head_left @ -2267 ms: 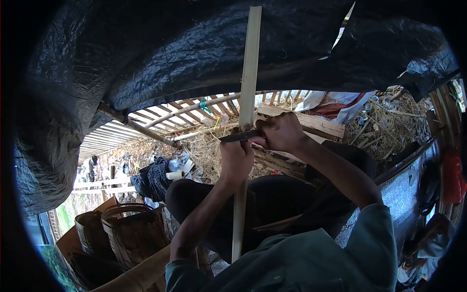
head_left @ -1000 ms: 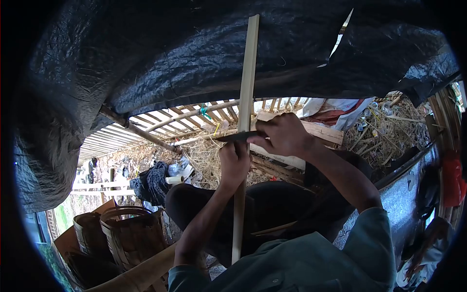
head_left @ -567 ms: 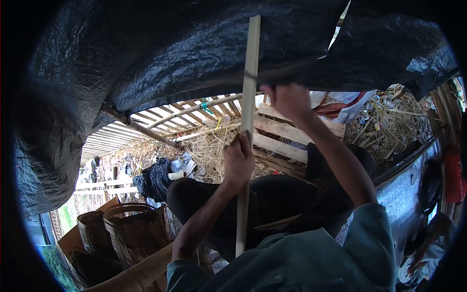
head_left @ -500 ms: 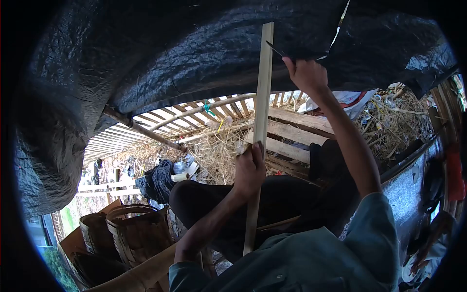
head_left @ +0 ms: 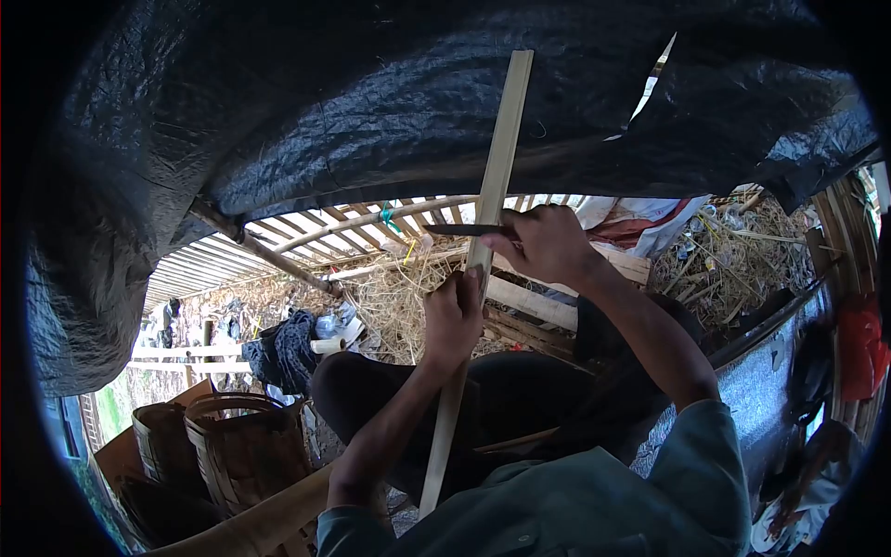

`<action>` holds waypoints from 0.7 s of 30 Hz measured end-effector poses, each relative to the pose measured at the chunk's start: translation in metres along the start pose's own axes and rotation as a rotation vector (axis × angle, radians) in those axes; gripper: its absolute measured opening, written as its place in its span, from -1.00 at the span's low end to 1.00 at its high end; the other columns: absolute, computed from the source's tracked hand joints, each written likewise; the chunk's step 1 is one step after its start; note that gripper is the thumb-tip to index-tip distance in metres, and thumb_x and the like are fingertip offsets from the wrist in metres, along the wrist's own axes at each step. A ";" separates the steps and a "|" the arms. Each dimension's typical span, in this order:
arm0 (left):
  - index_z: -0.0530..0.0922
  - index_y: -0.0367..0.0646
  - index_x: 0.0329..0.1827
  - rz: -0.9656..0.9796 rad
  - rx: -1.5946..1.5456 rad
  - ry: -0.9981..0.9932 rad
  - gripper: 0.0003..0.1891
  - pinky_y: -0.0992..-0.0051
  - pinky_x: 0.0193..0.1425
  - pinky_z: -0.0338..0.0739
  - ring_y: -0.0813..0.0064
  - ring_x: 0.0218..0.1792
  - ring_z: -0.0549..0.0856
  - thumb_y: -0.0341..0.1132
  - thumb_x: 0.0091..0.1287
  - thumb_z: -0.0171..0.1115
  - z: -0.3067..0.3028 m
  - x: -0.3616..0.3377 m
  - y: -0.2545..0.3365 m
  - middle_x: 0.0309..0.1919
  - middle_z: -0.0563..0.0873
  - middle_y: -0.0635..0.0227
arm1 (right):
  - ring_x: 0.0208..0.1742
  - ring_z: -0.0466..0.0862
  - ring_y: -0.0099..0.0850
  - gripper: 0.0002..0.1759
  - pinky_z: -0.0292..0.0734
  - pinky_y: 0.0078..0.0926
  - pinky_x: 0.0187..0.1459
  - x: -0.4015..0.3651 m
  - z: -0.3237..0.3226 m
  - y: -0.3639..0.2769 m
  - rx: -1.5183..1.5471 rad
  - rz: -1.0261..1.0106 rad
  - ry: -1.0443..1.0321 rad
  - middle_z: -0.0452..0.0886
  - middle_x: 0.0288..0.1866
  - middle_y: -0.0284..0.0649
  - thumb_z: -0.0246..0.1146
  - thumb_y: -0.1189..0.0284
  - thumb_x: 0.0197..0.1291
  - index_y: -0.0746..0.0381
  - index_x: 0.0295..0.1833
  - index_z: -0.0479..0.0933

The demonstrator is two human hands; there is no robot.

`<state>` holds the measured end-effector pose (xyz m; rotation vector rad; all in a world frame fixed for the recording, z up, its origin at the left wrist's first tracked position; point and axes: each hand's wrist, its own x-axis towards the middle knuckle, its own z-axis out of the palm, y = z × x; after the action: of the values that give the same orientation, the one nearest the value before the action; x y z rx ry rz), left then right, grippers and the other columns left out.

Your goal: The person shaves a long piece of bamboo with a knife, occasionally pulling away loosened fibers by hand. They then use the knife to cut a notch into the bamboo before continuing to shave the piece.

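Observation:
A long pale wooden strip (head_left: 502, 153) runs from my lap up in front of the dark plastic sheet, its top leaning right. Around its middle, my left hand (head_left: 453, 317) is closed, the thumb pressed on the strip. Just above it, my right hand (head_left: 548, 245) grips a knife (head_left: 459, 229) by its handle. The dark blade lies across the strip and points left. The knife's handle is mostly hidden by my fingers.
Dark plastic sheeting (head_left: 371, 121) hangs ahead. Beyond the knees lie straw (head_left: 399, 302) and wooden planks (head_left: 534, 302). Woven baskets (head_left: 246, 446) stand at the lower left. A slatted bamboo fence (head_left: 209, 265) is behind. Part of a person (head_left: 817, 478) shows at the lower right.
My right hand has moved down and left with the knife, from near the strip's top to just above my left hand. The strip now leans further right.

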<state>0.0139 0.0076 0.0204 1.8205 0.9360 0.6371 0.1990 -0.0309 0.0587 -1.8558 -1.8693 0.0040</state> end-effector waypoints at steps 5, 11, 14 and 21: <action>0.52 -0.31 -0.10 -0.381 -0.465 -0.200 -0.58 0.40 -0.43 0.58 0.42 -0.50 0.70 -0.10 0.53 -0.18 -0.013 0.005 0.021 -0.52 0.64 0.19 | -0.62 0.64 -0.26 -0.56 0.54 -0.35 -0.50 -0.004 0.004 -0.006 0.028 -0.017 -0.024 0.57 -0.68 -0.25 0.17 0.06 0.29 0.26 -0.30 0.59; 0.44 -0.32 0.05 -0.543 -0.978 -0.355 -0.59 0.36 -0.20 0.64 0.31 -0.31 0.73 -0.12 0.55 -0.24 -0.022 0.006 0.010 -0.31 0.68 0.05 | -0.64 0.63 -0.25 -0.52 0.54 -0.35 -0.50 -0.006 0.004 -0.004 0.021 0.012 -0.032 0.56 -0.70 -0.21 0.14 0.03 0.30 0.27 -0.31 0.60; 0.44 -0.31 0.04 -0.488 -0.926 -0.394 -0.59 0.40 -0.24 0.59 0.37 -0.37 0.68 -0.09 0.54 -0.19 -0.023 0.007 0.001 -0.33 0.66 0.11 | -0.63 0.63 -0.25 -0.53 0.53 -0.35 -0.52 -0.008 0.007 -0.004 0.018 0.017 -0.037 0.56 -0.70 -0.22 0.15 0.03 0.30 0.27 -0.32 0.60; 0.52 -0.29 -0.14 -0.339 -0.725 -0.336 -0.67 0.53 -0.40 0.45 0.58 -0.54 0.54 -0.16 0.51 -0.05 -0.018 0.003 -0.001 -0.42 0.63 0.29 | -0.61 0.64 -0.26 -0.53 0.55 -0.34 -0.51 -0.009 0.010 -0.010 -0.033 -0.010 -0.053 0.56 -0.68 -0.20 0.19 0.04 0.27 0.26 -0.41 0.59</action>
<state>0.0019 0.0192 0.0270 1.0462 0.6446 0.3680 0.1857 -0.0368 0.0502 -1.8856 -1.9249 0.0193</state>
